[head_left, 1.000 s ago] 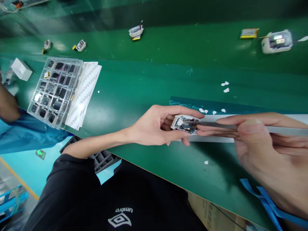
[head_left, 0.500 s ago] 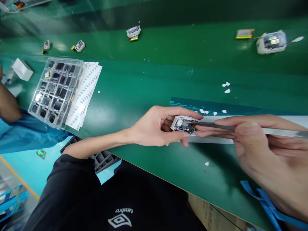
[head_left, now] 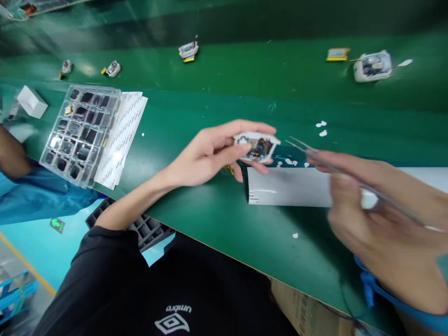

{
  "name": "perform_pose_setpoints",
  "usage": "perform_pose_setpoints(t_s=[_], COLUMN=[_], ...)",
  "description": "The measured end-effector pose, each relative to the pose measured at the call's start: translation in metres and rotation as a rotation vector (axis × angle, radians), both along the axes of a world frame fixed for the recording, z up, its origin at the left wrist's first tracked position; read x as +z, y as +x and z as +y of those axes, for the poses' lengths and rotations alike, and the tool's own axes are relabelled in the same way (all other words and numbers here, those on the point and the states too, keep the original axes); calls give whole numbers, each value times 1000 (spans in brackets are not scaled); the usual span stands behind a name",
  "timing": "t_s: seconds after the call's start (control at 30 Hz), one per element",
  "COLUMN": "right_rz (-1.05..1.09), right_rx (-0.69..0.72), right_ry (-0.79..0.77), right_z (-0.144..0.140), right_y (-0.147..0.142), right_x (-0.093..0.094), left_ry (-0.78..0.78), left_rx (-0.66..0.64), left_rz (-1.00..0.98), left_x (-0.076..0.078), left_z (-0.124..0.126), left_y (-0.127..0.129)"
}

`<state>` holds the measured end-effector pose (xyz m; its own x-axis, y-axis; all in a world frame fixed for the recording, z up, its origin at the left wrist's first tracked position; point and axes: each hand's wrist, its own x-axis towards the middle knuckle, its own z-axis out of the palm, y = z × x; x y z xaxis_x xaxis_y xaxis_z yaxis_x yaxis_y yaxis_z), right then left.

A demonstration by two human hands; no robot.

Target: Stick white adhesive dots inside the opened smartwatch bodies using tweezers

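Green bench surface (head_left: 210,112) fills my view. My left hand (head_left: 206,154) is curled around a small white open device (head_left: 257,145), pinched between thumb and fingers and lifted just above a white paper sheet (head_left: 290,186). My right hand (head_left: 378,233), blurred, is closed on thin metal tweezers (head_left: 308,149); their tips sit near the device, not touching it. 1 clear compartment tray (head_left: 80,133) lies well apart at my left, beside label sheets (head_left: 122,135).
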<state>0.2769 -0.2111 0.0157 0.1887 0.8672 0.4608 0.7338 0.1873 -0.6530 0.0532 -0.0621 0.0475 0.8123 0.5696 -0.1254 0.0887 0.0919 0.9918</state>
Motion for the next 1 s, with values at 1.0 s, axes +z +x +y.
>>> perform_pose_setpoints(t_s=[1.0], right_rz=[-348], right_rx=[205], right_ry=[123], right_z=[28], right_y=[-3], right_x=[-18], left_ry=[1193], left_rx=[-482], left_rz=[411], left_x=[-9], left_z=[15], left_y=[-9])
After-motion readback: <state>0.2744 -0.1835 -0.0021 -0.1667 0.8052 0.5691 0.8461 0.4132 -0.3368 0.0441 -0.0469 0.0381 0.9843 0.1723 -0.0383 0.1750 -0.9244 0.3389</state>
